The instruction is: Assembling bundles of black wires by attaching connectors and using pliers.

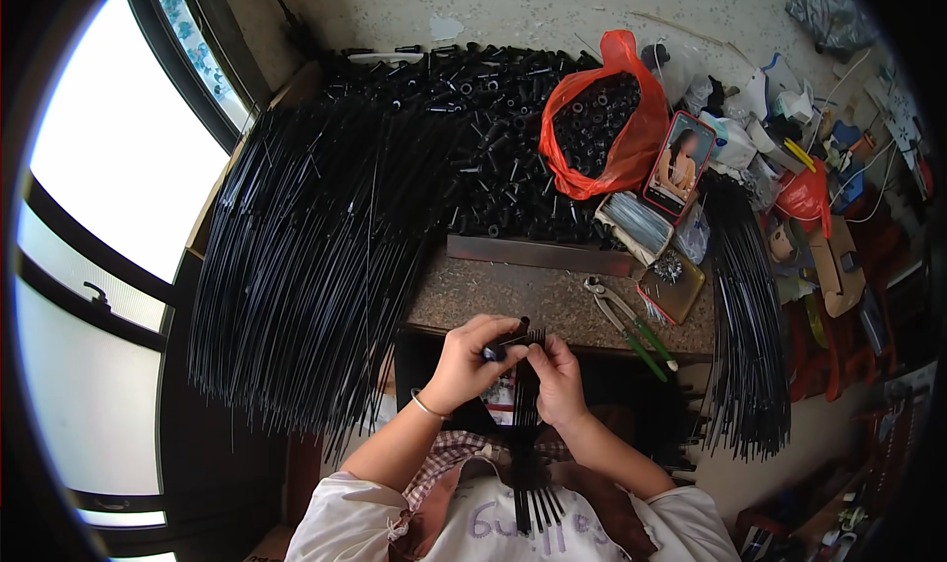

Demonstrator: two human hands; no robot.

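Black rods gripped by left hand, right hand, seemingly bundled

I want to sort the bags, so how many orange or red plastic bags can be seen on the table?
2. One orange bag, open and full of small black tubes, lies at the table's middle back. One smaller red bag lies in the clutter at right. Others may be hidden there.

Daylight floods in from the window on the left, where the panes are blown out to white glare, while the right side falls dimmer. The middle of the picture is sharp and evenly lit, with soft shadows under the workbench. The fisheye lens bends straight edges near the rim, and the corners darken to black.
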